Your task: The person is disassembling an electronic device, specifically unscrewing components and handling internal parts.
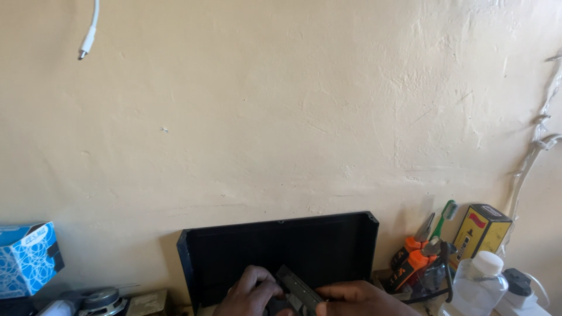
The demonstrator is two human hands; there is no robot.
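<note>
Cream plaster wall (281,105), rough and cracked, fills most of the view; white cable (91,32) dangles top left. Black shallow tray (281,251) leans against it. Low at the frame's edge, left hand (252,295) and right hand (357,298) both grip a dark grey oblong part (300,291), tilted, just before the tray. Orange-handled pliers (413,257), clear bottle (480,284) on the right.

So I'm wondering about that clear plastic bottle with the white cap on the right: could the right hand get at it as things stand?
Probably yes. The clear plastic bottle with the white cap stands to the right of the right hand, nothing between them, though that hand is on a dark grey flat part.
</note>
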